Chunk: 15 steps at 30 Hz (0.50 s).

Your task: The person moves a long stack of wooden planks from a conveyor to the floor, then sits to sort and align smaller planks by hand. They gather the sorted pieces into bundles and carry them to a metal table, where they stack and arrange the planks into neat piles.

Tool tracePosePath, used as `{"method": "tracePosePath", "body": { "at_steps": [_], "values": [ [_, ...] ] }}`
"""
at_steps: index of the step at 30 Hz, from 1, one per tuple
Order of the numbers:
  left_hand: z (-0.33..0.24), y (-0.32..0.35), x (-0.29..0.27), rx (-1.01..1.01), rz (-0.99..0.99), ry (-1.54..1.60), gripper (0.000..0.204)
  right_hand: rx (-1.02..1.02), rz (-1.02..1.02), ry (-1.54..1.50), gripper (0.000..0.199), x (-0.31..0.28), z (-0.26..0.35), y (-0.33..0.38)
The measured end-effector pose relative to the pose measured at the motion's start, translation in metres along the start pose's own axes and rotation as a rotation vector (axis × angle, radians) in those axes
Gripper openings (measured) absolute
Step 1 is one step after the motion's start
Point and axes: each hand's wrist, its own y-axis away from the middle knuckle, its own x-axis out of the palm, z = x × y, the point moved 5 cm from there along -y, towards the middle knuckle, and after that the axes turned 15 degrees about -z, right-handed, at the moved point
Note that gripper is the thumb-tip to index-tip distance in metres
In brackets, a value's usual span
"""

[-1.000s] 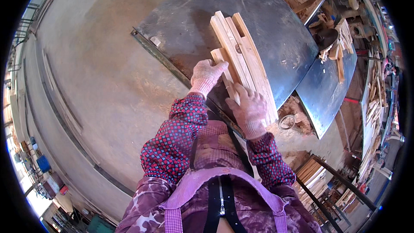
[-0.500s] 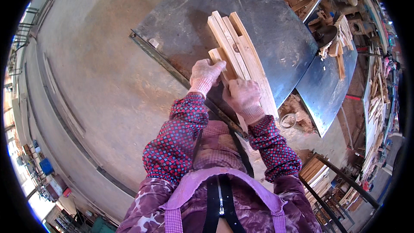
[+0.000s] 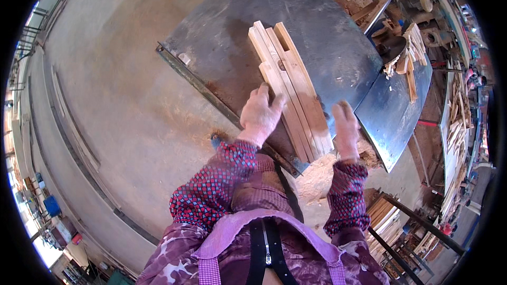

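Observation:
A bundle of pale wooden strips (image 3: 294,82) lies side by side on a dark metal tabletop (image 3: 211,47). Their far ends are staggered, and a dark slot shows between two of them. My left hand (image 3: 261,113), in a pale, dusty glove, is at the bundle's left edge. Its thumb lies over the outermost strip and its fingers are along the outer side, loosely closed on that strip. To the right of the bundle's near end, my right hand (image 3: 346,129) is held apart from the wood, fingers stretched out and empty.
A metal rail (image 3: 198,92) edges the table's left side. Beyond the table on the right is a round dark disc (image 3: 393,47) with wood offcuts (image 3: 414,53) beside it. Sawdust (image 3: 319,177) lies below the near edge. Stacked strips (image 3: 383,214) stand in a rack at lower right.
The outer left strip has come against the others, and the bundle's near ends are closer to level. My right hand has let go and moved right; my left hand has shifted slightly nearer.

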Motion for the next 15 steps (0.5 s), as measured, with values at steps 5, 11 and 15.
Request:
{"method": "tracePosePath", "body": {
  "at_steps": [5,11,15],
  "values": [
    [0.000,0.016,0.029,0.087,0.084,-0.441,0.100,-0.062,0.162,0.158,0.054,0.069,0.049,-0.040],
    [-0.032,0.034,0.029,-0.078,0.033,-0.219,0.109,-0.033,0.293,0.156,0.054,0.083,0.071,-0.033],
    [-0.090,0.043,-0.024,0.045,0.093,0.194,0.105,0.272,0.614,-0.587,0.069,0.101,0.043,-0.020]
  ]
}}
